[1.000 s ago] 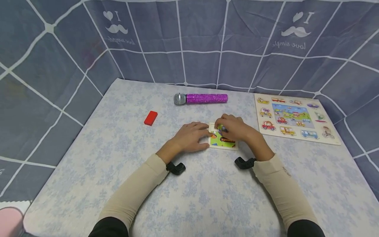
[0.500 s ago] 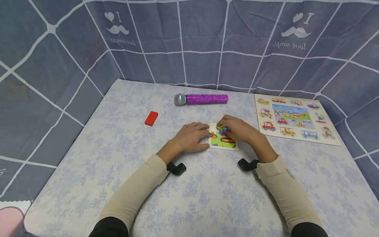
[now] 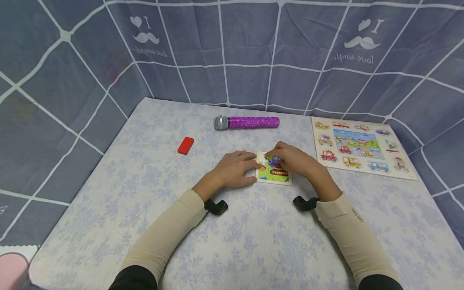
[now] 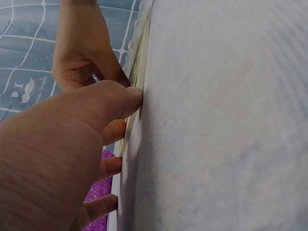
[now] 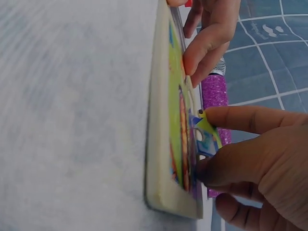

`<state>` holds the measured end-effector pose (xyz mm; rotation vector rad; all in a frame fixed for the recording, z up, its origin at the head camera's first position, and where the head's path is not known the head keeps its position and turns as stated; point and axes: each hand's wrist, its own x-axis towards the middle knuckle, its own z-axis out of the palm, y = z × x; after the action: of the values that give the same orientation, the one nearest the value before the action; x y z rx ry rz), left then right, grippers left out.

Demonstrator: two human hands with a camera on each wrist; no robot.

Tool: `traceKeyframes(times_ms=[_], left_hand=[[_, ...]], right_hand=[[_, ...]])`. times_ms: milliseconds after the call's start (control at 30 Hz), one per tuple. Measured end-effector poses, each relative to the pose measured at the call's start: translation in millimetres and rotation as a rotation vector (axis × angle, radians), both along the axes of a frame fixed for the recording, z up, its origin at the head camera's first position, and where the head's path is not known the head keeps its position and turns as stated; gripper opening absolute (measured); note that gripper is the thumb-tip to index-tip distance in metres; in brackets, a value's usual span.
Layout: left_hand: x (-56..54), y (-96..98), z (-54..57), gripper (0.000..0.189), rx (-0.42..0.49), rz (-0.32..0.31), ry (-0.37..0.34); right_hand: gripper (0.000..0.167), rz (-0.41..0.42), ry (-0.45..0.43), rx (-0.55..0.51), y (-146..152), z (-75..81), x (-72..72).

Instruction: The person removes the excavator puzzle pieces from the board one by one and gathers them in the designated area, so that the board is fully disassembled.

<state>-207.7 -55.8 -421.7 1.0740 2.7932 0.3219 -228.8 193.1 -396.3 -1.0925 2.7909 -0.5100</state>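
The small puzzle (image 3: 273,173) is lain flat on the tabletop (image 3: 253,237) between the hands. Its left edge is steadied by the left hand (image 3: 233,168), fingers straight. A piece (image 5: 206,137), tilted over the puzzle's far part, is pinched by the right hand (image 3: 295,160).

Head view evenly lit from overhead; soft, short shadows cast under forearms toward 6 o'clock. No glare seen. Grid lines of backdrop (image 3: 232,52) bent by wide-angle distortion toward 9 and 3 o'clock edges. Wrist views dimmer, tablecloth (image 4: 221,120) rendered blurred; near hand (image 4: 48,163) out of focus.
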Motion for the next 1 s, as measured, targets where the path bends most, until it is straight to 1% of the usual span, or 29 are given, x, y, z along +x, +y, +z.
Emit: traceKeyframes(times_ms=[200,300,433,500,567,667,800,867,1000], left_hand=[[0.6,0.2,-0.4,0.048,-0.001,0.001,-0.006],[0.3,1.0,-0.7,0.048,-0.003,0.001,-0.005],[-0.8,2.1,-1.1,0.05,-0.009,-0.004,-0.013],[-1.4,1.9,-0.9,0.05,-0.012,-0.002,-0.014],[-1.9,1.5,-0.8,0.05,-0.016,0.006,-0.015],[-2.4,0.4,-0.7,0.05,-0.024,0.017,-0.011],[-2.6,-0.4,-0.6,0.05,-0.019,0.014,-0.01],[-2.7,-0.4,-0.7,0.05,-0.014,0.008,-0.011],[-2.8,-0.2,-1.0,0.05,-0.01,-0.005,-0.016]], right_hand=[[0.044,0.024,0.082,-0.01,3,0.9,-1.3],[0.041,0.0,0.086,-0.042,7,4.6,-1.2],[0.025,-0.051,0.093,-0.115,19,5.8,2.1],[0.017,-0.079,0.097,-0.137,28,3.8,4.5],[0.012,-0.1,0.096,-0.152,35,0.8,6.6],[0.013,-0.109,0.088,-0.169,41,-3.7,8.6],[0.019,-0.089,0.051,-0.184,41,-6.8,9.7],[0.023,-0.074,0.02,-0.168,38,-7.4,9.7],[0.037,-0.047,-0.038,-0.12,29,-7.2,9.1]])
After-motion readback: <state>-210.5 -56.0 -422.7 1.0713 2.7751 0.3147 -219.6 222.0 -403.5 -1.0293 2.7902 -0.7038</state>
